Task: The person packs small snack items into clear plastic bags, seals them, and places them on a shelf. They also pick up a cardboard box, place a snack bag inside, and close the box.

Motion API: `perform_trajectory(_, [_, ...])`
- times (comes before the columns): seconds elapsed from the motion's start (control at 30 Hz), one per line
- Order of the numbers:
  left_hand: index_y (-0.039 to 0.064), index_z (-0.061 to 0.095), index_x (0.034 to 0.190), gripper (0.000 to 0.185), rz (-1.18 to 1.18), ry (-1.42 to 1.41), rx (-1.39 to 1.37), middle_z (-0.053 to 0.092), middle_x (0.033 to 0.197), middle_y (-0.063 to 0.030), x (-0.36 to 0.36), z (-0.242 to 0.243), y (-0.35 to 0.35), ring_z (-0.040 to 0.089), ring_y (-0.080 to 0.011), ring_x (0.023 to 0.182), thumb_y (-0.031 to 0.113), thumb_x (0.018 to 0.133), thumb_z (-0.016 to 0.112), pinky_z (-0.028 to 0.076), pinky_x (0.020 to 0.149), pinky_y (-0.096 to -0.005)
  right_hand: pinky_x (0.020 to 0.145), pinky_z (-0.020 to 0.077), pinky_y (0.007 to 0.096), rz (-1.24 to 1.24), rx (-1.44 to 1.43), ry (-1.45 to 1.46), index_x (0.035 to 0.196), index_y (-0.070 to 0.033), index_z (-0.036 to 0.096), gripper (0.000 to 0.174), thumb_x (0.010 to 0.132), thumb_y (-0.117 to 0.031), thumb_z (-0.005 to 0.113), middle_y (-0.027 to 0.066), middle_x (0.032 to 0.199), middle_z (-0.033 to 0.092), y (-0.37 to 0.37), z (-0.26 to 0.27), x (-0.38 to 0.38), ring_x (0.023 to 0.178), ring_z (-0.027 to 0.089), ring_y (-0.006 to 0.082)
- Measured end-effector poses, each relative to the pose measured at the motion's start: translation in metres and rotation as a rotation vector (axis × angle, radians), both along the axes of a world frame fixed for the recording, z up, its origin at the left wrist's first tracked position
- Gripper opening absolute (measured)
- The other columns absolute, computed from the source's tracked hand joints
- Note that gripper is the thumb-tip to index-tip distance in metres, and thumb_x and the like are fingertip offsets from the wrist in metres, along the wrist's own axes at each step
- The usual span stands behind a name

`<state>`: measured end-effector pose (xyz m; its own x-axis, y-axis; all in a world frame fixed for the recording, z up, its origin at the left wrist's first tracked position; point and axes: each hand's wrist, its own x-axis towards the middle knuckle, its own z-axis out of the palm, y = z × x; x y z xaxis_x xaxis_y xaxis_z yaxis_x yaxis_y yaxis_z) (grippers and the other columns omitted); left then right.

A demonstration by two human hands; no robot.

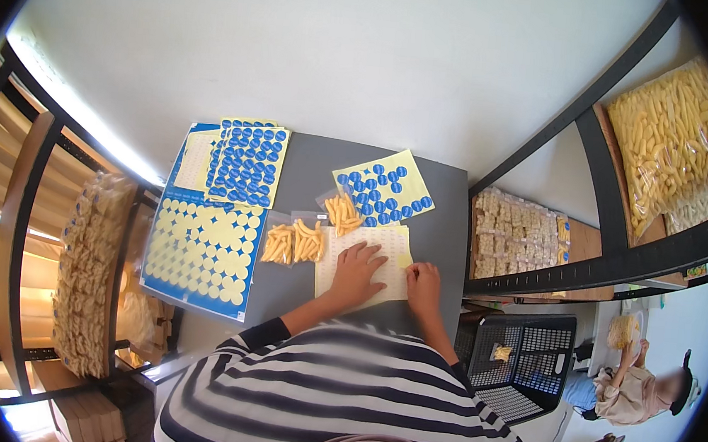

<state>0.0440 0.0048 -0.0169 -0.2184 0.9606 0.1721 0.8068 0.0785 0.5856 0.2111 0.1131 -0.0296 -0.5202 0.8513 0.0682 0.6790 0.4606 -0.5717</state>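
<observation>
My left hand (356, 272) lies flat, fingers spread, on a sheet of small white labels (330, 284) with yellowish backing. At the sheet's right edge is my right hand (422, 284), its fingers curled; whether they pinch a label cannot be told. Beyond the hands, a partly used sheet of round blue stickers (416, 185) lies at an angle. A clear bag of yellow stick snacks (343, 214) overlaps its left corner. Two similar bags, one at the left (278, 244) and one beside it (309, 241), lie left of the label sheet. One of them bears a small white label.
Stacked blue sticker sheets (249, 163) and a mostly peeled sheet (202, 246) cover the grey table's (309, 161) left side. Racks with bagged snacks (512, 233) flank both sides. A black plastic crate (520, 365) holds a small bag at the right. Another person (633, 392) sits farther off.
</observation>
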Motion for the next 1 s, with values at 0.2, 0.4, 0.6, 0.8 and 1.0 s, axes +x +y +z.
perform_trajectory(0.2, [0.013, 0.06, 0.124, 0.052, -0.028, -0.11, 0.067, 0.052, 0.136, -0.0097, -0.027, 0.011, 0.008, 0.043, -0.0331, 0.128, 0.023, 0.076, 0.076, 0.034, 0.104, -0.0485, 0.075, 0.0479, 0.0288, -0.121, -0.532, 0.354, 0.097, 0.002, 0.066, 0.019, 0.094, -0.016, 0.059, 0.0063, 0.086, 0.067, 0.025, -0.001, 0.02, 0.079, 0.06, 0.0138])
perform_trajectory(0.4, [0.008, 0.061, 0.12, 0.039, 0.445, 0.048, 0.234, 0.061, 0.118, -0.0143, -0.113, 0.012, 0.039, 0.052, -0.0369, 0.111, 0.017, 0.082, 0.069, 0.042, 0.096, -0.0473, 0.075, 0.0472, 0.0271, -0.108, -0.588, 0.401, 0.097, 0.001, 0.066, 0.02, 0.095, -0.017, 0.059, 0.0019, 0.086, 0.065, 0.03, -0.007, 0.032, 0.08, 0.058, 0.01])
perform_trajectory(0.6, [0.011, 0.063, 0.12, 0.036, 0.49, -0.001, -0.236, 0.062, 0.118, -0.0115, -0.161, -0.003, 0.064, 0.055, -0.0331, 0.113, 0.024, 0.087, 0.066, 0.043, 0.093, -0.05, 0.075, 0.0464, 0.0263, -0.082, -0.608, 0.442, 0.098, 0.001, 0.067, 0.021, 0.096, -0.019, 0.059, 0.0006, 0.086, 0.064, 0.032, -0.011, 0.034, 0.081, 0.057, 0.0095])
perform_trajectory(0.8, [0.008, 0.071, 0.103, 0.027, 0.38, -0.271, -0.237, 0.071, 0.098, -0.0113, -0.159, 0.005, 0.073, 0.067, -0.0286, 0.092, 0.026, 0.084, 0.07, 0.049, 0.084, -0.0441, 0.074, 0.0432, 0.0233, -0.108, -0.667, 0.522, 0.098, 0.0, 0.066, 0.023, 0.096, -0.021, 0.058, -0.0014, 0.085, 0.061, 0.031, -0.004, 0.036, 0.079, 0.053, 0.008])
perform_trajectory(1.0, [0.001, 0.068, 0.098, 0.018, 0.104, -0.499, -0.004, 0.07, 0.091, -0.0087, -0.11, 0.026, 0.068, 0.066, -0.0167, 0.082, 0.015, 0.088, 0.068, 0.051, 0.075, -0.0312, 0.075, 0.0425, 0.023, -0.131, -0.799, 0.674, 0.1, -0.001, 0.067, 0.024, 0.095, -0.023, 0.06, -0.001, 0.087, 0.062, 0.024, 0.02, 0.031, 0.08, 0.053, 0.0079])
